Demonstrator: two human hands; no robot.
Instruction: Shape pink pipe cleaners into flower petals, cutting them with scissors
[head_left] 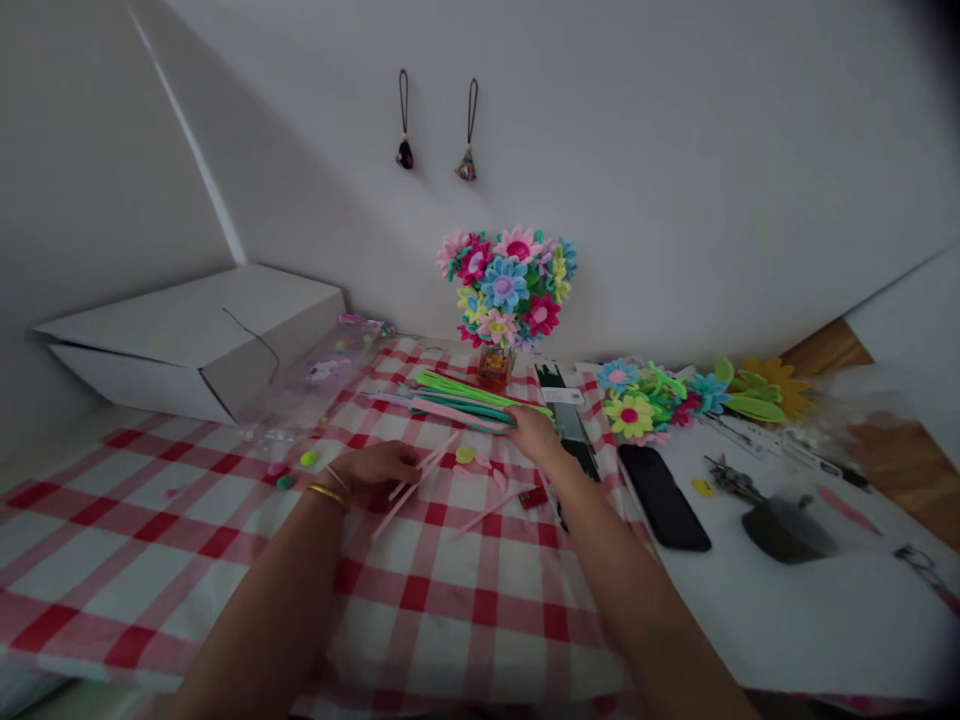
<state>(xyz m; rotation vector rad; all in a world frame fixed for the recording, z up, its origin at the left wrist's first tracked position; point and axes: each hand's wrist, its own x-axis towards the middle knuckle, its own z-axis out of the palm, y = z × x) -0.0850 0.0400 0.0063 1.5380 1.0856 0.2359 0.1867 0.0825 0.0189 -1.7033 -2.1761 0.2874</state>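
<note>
My left hand, with bracelets at the wrist, is closed on pale pink pipe cleaners that slant across the checked cloth. Farther forward, my right hand has its fingers closed at the right end of a bundle of pipe cleaners in pink, teal and green. Bright green pipe cleaners lie along the back of that bundle. Between my hands are a yellow disc and small pink petal pieces. Another pink pipe cleaner rests below them, near a small red object.
A vase of fuzzy flowers stands against the wall. At left are a white box and a clear plastic bag. Rightward lie dark green strips, a phone, finished flowers, pliers and a tape roll.
</note>
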